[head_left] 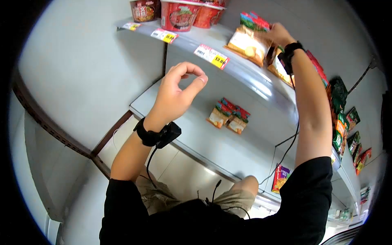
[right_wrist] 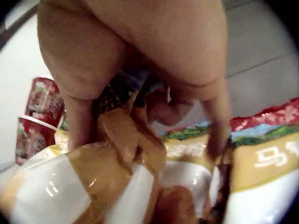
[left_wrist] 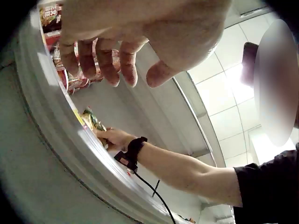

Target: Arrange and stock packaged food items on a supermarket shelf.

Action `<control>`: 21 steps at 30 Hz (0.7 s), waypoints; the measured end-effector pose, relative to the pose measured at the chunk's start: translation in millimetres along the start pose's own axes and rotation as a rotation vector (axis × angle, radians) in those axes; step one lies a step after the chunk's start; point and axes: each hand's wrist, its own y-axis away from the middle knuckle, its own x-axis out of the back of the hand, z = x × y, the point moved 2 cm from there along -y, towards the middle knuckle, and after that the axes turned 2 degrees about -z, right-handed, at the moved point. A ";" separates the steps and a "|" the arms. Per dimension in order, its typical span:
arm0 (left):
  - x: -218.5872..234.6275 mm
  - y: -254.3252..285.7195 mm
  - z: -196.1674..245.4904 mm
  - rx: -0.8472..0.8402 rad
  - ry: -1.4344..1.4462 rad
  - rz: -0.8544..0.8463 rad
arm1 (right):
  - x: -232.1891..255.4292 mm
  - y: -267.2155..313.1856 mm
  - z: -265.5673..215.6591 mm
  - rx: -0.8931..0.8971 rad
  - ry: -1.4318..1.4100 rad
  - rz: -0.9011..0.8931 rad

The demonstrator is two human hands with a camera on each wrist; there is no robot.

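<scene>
- Right hand (head_left: 281,34): grasping the snack bag (head_left: 247,44), with thumb and fingers closed about its crumpled top. The bag is on the upper shelf (head_left: 222,34), close to the front edge.
- Left hand (head_left: 177,92): released, fingers loosely bent, in front of the upper shelf.
- Obstructions: a second bag (head_left: 279,72) sits on the upper shelf just beside the gripped one (partly covered by the right wrist).
- Surroundings: red noodle cups (head_left: 179,17) stand at the upper shelf's left end; two small packets (head_left: 237,122) lie beneath the upper shelf.
- Edges: price labels (head_left: 211,56) line the upper shelf's front.
- Clearance: bare upper-shelf surface separates cups and gripped bag.
</scene>
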 end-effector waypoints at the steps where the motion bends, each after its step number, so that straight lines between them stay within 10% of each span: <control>1: 0.1 4.0 -0.8 0.047 0.043 -0.014 | 7.7 5.7 -9.3 0.063 -0.150 -0.030; 4: -2.0 10.2 -14.1 0.154 0.173 -0.011 | 26.2 33.3 -40.2 0.594 0.067 0.549; 6: -4.2 13.6 -20.1 0.230 0.432 -0.096 | 33.9 106.2 -115.9 0.102 -0.055 0.369; 11: -5.0 24.1 -36.6 0.049 0.789 -0.105 | 23.2 175.1 -138.0 0.584 -0.286 0.564; 15: 24.6 62.9 -55.7 0.201 0.931 -0.162 | -58.3 203.3 -131.3 0.663 -0.252 0.192; 18: 28.1 97.4 -75.5 0.406 0.664 -0.343 | -126.4 212.1 -128.8 0.392 -0.547 -0.344; 21: 6.9 114.3 -145.9 0.682 0.424 -0.176 | -252.6 213.7 -61.8 0.285 -0.460 -0.456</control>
